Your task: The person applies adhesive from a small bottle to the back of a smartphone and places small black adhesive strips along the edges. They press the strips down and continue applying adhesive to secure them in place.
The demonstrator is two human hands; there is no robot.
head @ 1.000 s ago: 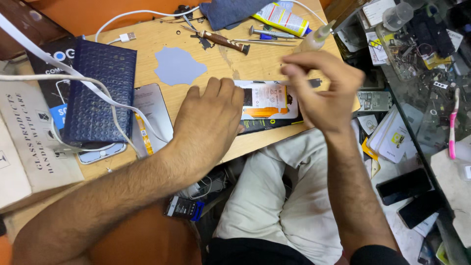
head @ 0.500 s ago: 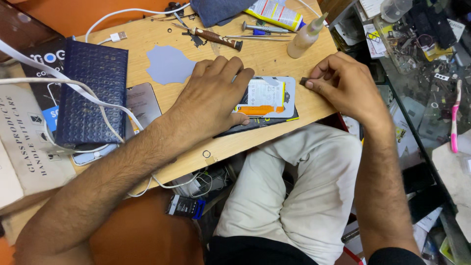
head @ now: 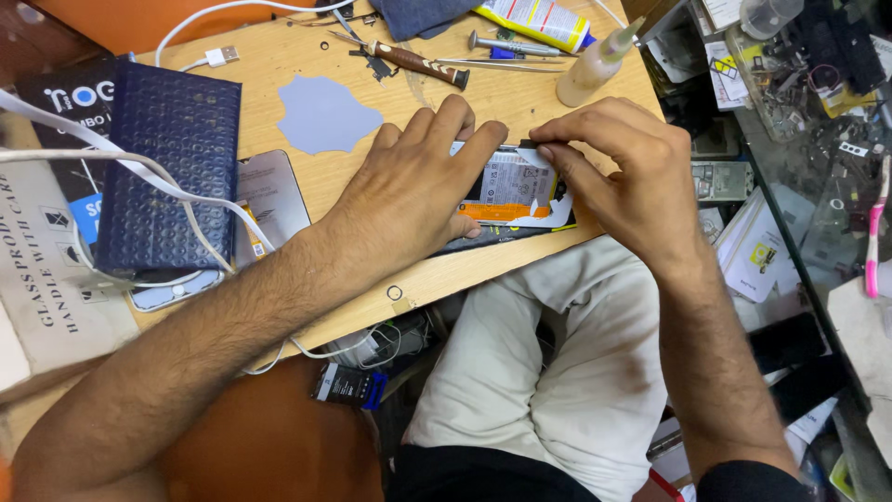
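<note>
Seen from the head camera, the opened phone point(head: 509, 197) lies face down at the near edge of the wooden bench point(head: 279, 84), its back cover off and the white-and-orange battery showing. Everything else I place from that phone.

The left hand point(head: 409, 191) lies flat over the phone's left end, fingers spread and pressing down, gripping nothing. The right hand point(head: 623, 172) comes in at the phone's upper right corner, thumb and forefinger pinched together on something small and dark at the rim (too tiny for me to name); whether it is a tool or a part, I cannot tell.

Just beyond the phone stand a small glue bottle point(head: 595, 63), a yellow tube point(head: 534, 20) and a brown-handled screwdriver point(head: 418, 63). Farther left of the phone sit a grey patch point(head: 321, 113), a spare phone back point(head: 269, 200) and a dark blue padded pouch point(head: 167, 177) with a white cable point(head: 139, 167) across it.

By my reckoning the phone is light, stiff and thin, slippery on the wood, and delicate inside: best pinned flat through the frame or held by its long edges, never pressed on the battery or the loose white strip.
</note>
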